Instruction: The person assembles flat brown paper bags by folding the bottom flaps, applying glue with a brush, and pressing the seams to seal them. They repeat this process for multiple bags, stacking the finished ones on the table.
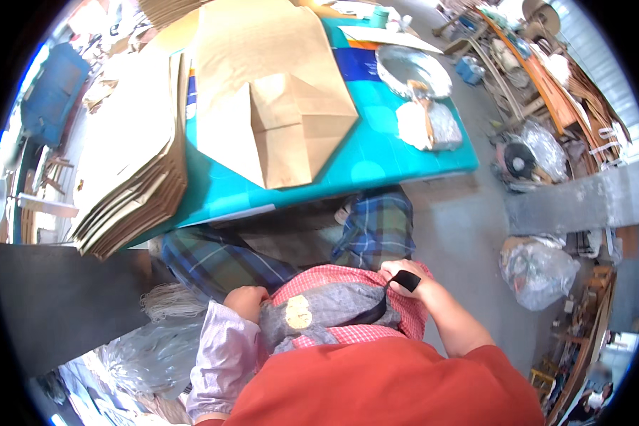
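At my waist, my left hand [247, 302] is curled at the left edge of a grey cloth [326, 307] with a yellowish patch; its fingertips are hidden. My right hand [400, 272] grips a bunched part of a red checked cloth [413, 312] on my lap. A black strap [405, 280] lies by that wrist, its band running down across the grey cloth. Beyond my knees, a large brown paper bag [270, 53] lies flat on a teal-covered table [376, 160], its folded bottom toward me.
A stack of paper bags [138, 167] overhangs the table's left front. At the table's right are a plastic-wrapped round basin [413, 71], a brush [427, 121] and a white plastic-wrapped bundle [444, 128]. A stuffed clear plastic bag [539, 273] sits right of me, a bundle of string [172, 302] left.
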Available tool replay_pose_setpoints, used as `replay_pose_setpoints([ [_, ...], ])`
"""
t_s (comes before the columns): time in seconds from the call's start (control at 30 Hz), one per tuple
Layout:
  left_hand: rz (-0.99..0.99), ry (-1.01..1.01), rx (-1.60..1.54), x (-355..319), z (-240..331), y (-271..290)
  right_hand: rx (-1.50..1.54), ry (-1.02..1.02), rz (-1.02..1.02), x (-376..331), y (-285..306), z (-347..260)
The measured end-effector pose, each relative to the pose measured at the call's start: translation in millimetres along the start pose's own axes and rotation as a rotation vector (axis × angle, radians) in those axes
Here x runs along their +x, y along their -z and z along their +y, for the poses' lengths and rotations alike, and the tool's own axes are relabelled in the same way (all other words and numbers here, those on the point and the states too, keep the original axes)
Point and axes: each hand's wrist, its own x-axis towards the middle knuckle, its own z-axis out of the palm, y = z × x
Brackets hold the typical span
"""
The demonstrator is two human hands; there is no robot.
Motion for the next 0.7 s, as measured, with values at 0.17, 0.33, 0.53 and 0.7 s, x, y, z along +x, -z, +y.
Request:
replay_pose_setpoints([
  [0.17,0.366,0.028,-0.238,12,3,20,0.028,-0.002,-0.027,20,12,2],
  [0.33,0.7,-0.046,-0.238,41,4,56,0.12,0.164,0.19,55,45,-1],
  [0.53,1.17,0.053,-0.62,144,-43,102,0.475,0.325,0.884,157,84,-49],
  [0.7,1.313,0.379,-0.891,237,-44,125,0.702,-0.126,0.969,276,90,-65],
])
